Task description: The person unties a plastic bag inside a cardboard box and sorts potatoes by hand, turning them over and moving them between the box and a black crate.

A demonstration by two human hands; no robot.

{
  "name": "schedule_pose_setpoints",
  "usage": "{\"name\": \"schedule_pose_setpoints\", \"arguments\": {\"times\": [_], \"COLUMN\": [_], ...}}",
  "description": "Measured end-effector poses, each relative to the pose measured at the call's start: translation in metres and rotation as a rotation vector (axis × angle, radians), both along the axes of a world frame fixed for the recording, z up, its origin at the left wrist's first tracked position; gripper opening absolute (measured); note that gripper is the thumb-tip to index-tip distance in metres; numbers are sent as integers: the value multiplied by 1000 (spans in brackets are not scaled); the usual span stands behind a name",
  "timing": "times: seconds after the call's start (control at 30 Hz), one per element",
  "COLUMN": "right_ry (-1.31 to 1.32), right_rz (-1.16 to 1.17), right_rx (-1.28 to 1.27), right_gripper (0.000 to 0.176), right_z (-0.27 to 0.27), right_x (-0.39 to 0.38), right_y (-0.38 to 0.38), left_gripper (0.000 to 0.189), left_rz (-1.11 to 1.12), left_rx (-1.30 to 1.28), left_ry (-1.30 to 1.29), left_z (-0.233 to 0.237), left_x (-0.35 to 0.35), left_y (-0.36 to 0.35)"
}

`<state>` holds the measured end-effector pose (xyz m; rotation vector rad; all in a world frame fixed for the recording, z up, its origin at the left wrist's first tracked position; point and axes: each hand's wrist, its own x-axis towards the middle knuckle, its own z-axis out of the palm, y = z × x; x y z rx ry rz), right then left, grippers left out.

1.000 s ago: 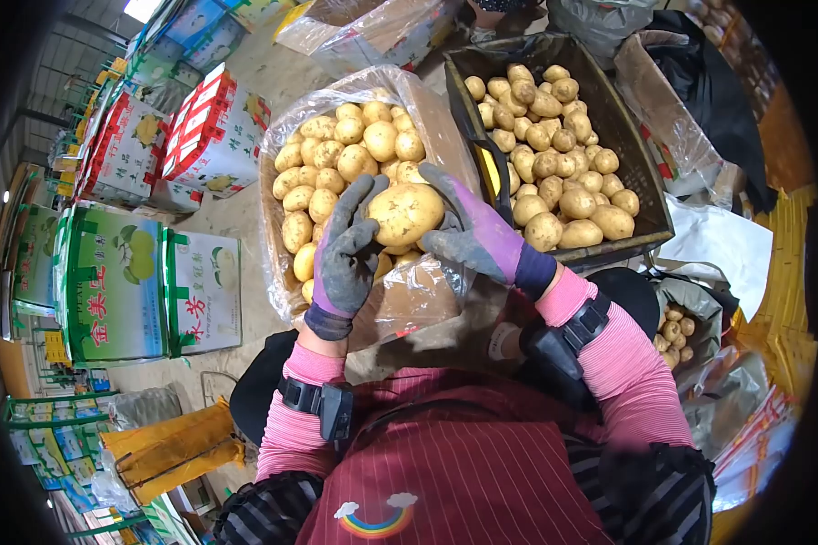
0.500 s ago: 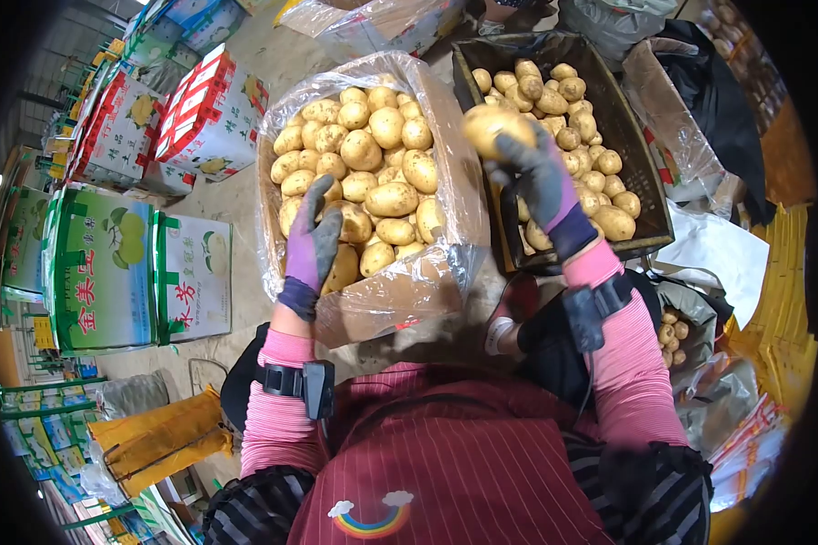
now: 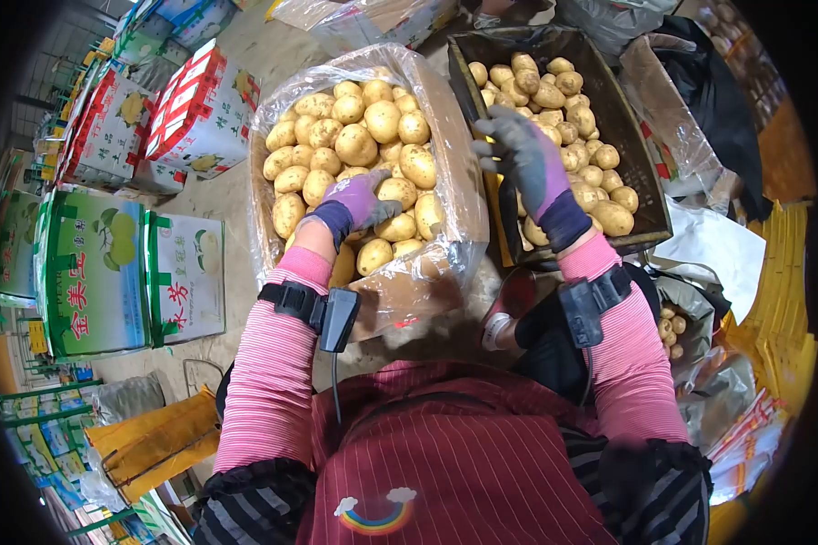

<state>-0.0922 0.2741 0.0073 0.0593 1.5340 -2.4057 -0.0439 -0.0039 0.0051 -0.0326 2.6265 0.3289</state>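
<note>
My left hand (image 3: 359, 202), in a purple and grey glove, rests palm down on the potatoes (image 3: 355, 145) in a cardboard box (image 3: 459, 136) lined with clear plastic. Its thumb and fingers are apart around one potato (image 3: 397, 192), without visibly gripping it. My right hand (image 3: 529, 165), gloved alike, hovers over the near-left rim of a dark crate (image 3: 650, 195). Its fingers are spread and slightly bent, with nothing seen in them. Smaller potatoes (image 3: 568, 133) lie in that crate, partly hidden behind the right hand.
Printed fruit cartons (image 3: 100, 272) and red-and-white cartons (image 3: 200, 113) stand at the left. A bag with potatoes (image 3: 671, 331) sits by my right knee. Yellow stacked material (image 3: 773, 300) and an open carton (image 3: 673, 118) lie at the right.
The large potato held in my right hand is gone from it, and those fingers have opened. My left hand has moved right and forward, turning palm down onto the potatoes.
</note>
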Motion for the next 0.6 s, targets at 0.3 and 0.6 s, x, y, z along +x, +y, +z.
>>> {"name": "schedule_pose_setpoints", "arguments": {"times": [0.3, 0.6], "right_ry": [683, 50], "right_rz": [373, 505], "right_rx": [402, -3], "right_gripper": [64, 62], "right_z": [9, 10], "right_x": [39, 39], "right_y": [-16, -5], "left_gripper": [54, 58], "left_rz": [210, 570], "left_rx": [975, 1318], "left_ry": [123, 10], "left_z": [56, 46], "left_x": [46, 45], "left_y": [10, 19]}}
